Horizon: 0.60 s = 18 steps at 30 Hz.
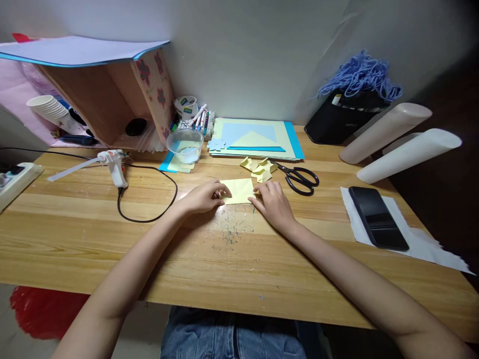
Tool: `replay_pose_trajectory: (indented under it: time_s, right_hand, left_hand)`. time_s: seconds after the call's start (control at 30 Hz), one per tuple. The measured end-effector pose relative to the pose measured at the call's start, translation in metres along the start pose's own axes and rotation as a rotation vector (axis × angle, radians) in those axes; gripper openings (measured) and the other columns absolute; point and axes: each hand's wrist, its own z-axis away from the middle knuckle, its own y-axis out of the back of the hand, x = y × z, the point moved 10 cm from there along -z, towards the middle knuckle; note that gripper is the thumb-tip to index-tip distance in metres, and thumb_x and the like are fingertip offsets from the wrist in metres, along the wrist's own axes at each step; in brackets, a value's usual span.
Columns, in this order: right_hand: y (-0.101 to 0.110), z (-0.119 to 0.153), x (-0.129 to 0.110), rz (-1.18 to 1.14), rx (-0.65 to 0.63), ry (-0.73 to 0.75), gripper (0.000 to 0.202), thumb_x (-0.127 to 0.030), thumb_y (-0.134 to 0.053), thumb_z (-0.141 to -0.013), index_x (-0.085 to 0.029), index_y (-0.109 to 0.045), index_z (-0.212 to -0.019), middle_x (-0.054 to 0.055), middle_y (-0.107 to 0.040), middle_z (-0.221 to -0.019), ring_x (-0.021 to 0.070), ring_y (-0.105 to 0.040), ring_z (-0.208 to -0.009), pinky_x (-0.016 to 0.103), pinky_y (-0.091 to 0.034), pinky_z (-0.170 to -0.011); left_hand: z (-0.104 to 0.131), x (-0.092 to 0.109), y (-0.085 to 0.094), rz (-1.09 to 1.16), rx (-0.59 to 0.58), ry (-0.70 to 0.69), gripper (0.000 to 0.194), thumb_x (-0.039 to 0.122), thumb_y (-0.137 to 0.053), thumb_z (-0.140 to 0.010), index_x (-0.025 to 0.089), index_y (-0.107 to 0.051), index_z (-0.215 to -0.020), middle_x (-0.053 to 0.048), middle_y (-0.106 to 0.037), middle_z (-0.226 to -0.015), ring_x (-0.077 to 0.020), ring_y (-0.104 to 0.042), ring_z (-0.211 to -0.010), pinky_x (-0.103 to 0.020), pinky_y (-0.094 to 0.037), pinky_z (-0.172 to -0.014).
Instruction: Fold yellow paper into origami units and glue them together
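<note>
beyond the fingers (225,188) we see a plain grey wall (239,65); beneath them, a wooden table (232,274) with striped grain and soft sheen. nearer us, to their left, pale floor (145,326); far to their right, a dark area (454,154).

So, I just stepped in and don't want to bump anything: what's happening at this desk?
A person's left hand and right hand hold a pale yellow sheet of paper by its two ends, on the wooden desk. Just beyond it lie folded yellow pieces and black-handled scissors. A glue gun rests off to the left, its cord looping across the desk.
</note>
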Motion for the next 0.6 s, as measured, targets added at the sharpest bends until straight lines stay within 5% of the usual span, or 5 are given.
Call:
replay_pose_trajectory:
  time_s: [0.3, 0.6]
  right_hand:
    - [-0.006, 0.012, -0.041, -0.061, -0.123, 0.402, 0.024, -0.019, -0.044, -0.088, -0.026, -0.06, -0.105, 0.007, -0.058, -0.105, 0.0185, -0.048, -0.1, 0.03, -0.04, -0.076]
    - [-0.01, 0.013, -0.042, -0.103, -0.182, 0.402, 0.027, -0.02, -0.042, -0.089, -0.026, -0.058, -0.111, 0.007, -0.061, -0.101, 0.0178, -0.052, -0.094, 0.029, -0.041, -0.074]
  left_hand:
    - [0.0, -0.001, 0.0, -0.011, -0.006, 0.0, 0.024, 0.024, -0.056, -0.074, 0.021, -0.062, -0.097, -0.004, -0.053, -0.088, -0.0154, -0.052, -0.079, -0.03, -0.042, -0.074]
    - [0.0, 0.001, 0.0, -0.003, -0.023, 0.016, 0.026, 0.021, -0.055, -0.073, 0.021, -0.062, -0.098, -0.004, -0.054, -0.09, -0.0154, -0.052, -0.08, -0.029, -0.042, -0.074]
